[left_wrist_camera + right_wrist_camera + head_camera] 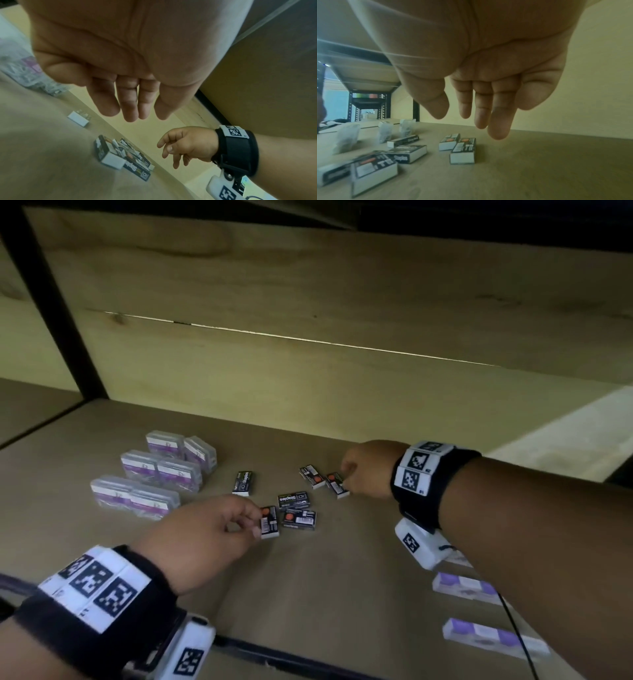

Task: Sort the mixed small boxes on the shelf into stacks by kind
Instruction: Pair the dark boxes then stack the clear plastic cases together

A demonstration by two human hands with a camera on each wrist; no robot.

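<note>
The left hand (205,529) is reaching for the nearest staple box (269,522), thumb and forefinger either side of it, likely to gather it with its kind. Whether it is gripping yet I cannot tell: the left wrist view is showing straight fingers (109,102) above the shelf (308,594). Between the hands, more black boxes are lying scattered. Farther on, the right hand (368,470) is nearing another box (337,485); its wrist view is showing slack fingers (498,121) touching nothing. Left of the left hand, the clear boxes (154,474) are already sitting grouped.
</note>
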